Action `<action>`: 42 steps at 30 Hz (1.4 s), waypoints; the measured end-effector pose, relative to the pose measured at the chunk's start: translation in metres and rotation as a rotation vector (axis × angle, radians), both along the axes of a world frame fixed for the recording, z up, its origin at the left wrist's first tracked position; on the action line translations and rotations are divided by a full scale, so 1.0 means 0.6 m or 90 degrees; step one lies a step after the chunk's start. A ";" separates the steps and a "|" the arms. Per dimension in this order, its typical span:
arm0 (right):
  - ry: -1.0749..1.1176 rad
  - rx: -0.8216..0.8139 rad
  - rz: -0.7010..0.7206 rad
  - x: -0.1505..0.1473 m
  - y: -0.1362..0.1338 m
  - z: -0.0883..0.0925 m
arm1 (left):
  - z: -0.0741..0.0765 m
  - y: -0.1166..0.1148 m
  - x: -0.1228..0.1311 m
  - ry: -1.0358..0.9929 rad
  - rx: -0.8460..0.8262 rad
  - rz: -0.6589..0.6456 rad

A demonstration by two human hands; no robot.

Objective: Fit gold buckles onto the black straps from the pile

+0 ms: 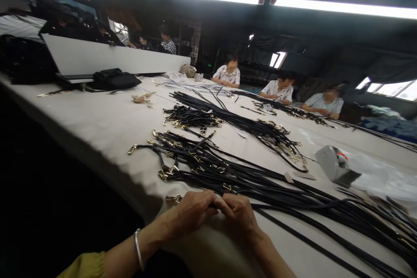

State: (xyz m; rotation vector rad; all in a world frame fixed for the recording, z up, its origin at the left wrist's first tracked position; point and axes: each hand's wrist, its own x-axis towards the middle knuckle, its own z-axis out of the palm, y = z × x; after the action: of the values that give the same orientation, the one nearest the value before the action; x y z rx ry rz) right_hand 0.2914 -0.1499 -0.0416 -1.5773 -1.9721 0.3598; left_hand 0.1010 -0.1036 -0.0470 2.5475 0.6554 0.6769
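At the near edge of the table, my left hand [195, 209] and my right hand [237, 213] are close together, fingers curled round one black strap [276, 209]. A gold-coloured snap hook [173, 199] sticks out to the left of my left hand. From my right hand the strap runs off to the right. Just beyond my hands lies a pile of long black straps [234, 169] with gold-coloured metal hooks at their left ends. My fingertips are partly hidden, so the exact grip on the strap does not show.
Further back lie a bundle of short black straps [192, 116] and a bundle of long ones [224, 113]. A grey-white device [330, 163] and clear plastic [378, 173] are at the right. A black bag [115, 79] lies far left. Several people sit across the table [97, 117].
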 end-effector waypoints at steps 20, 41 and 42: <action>-0.309 0.153 -0.127 0.099 0.046 -0.076 | 0.081 0.283 -0.039 0.029 0.142 0.220; -0.120 0.079 -0.321 0.182 0.150 -0.011 | 0.111 0.246 0.203 -0.560 -0.785 0.050; -0.123 0.067 -0.305 0.182 0.141 -0.012 | 0.097 0.238 0.213 -0.582 -0.826 0.045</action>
State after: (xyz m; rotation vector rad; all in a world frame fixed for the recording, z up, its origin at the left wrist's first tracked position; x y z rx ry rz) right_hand 0.4004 -0.0654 -0.0488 -2.0024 -1.6381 -0.0915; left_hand 0.2287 0.0393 0.0111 0.8927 0.5416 0.9019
